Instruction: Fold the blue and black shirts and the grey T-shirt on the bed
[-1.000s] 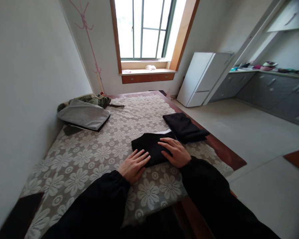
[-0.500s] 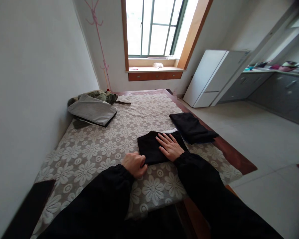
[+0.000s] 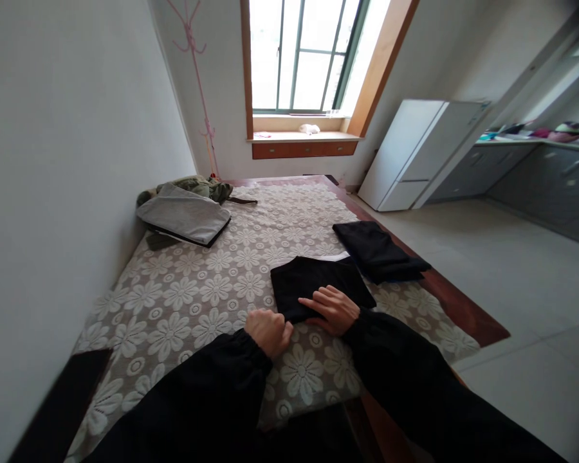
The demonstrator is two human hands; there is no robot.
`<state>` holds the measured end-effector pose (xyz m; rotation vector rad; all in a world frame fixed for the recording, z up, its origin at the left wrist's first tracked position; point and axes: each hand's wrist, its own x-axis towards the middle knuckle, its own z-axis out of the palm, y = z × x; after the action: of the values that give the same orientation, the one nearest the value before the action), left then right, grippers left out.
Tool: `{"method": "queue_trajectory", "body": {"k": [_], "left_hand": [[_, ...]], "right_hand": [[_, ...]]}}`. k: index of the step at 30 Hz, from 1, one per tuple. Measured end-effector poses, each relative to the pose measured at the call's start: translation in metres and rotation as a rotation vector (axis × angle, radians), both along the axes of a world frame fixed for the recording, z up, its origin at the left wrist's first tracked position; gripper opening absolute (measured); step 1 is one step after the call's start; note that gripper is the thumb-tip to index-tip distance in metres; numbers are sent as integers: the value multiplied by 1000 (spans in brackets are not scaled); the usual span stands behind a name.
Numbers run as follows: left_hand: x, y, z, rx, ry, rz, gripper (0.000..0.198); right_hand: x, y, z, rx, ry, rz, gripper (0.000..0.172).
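A folded black garment lies on the flower-patterned lace tablecloth, with a strip of white showing at its far edge. At its near left corner, my left hand is closed, thumb and curled fingers pinching the cloth. My right hand is on the near edge of the same garment, its index finger stretched over the top and the thumb at the edge, the other fingers curled. Just beyond, to the right, a second folded black garment touches or nearly touches the first.
Grey and olive-green clothes are piled at the far left by the wall. A pink coat stand stands behind them. The table's dark red edge runs along the right, with a white fridge beyond it.
My right hand has slid from lying flat on top of the garment to its near edge, and its fingers have curled. The left hand stays at the near left corner.
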<state>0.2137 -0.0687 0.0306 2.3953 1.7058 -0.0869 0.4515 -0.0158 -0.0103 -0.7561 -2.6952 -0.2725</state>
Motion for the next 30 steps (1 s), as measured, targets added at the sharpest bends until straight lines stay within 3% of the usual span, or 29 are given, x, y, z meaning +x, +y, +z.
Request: {"method": "queue_trajectory", "body": {"k": [3,7,10,13,18,30], "left_hand": [[1,-1,-2,-4,-9,-8,48],[1,-1,-2,-15,-21,-4,47],[0,-1,-2,-20,-16,-1,49],[0,-1,-1,-24,-16,-2,49],[0,-3,-3,-16,-31,-17,45],[0,-5,-1,-46,-33,-73,45]], "right_hand": [[-3,0,7,-98,-86,-36,53],[-16,6,36,-364,-179,-164,60],[-38,31,57,-531,-118,-280,50],[-68,72,65,-579,-42,-448,56],[-101,112,56,-589,-80,-531,36],[-105,106,33,-535,46,-579,26]]}}
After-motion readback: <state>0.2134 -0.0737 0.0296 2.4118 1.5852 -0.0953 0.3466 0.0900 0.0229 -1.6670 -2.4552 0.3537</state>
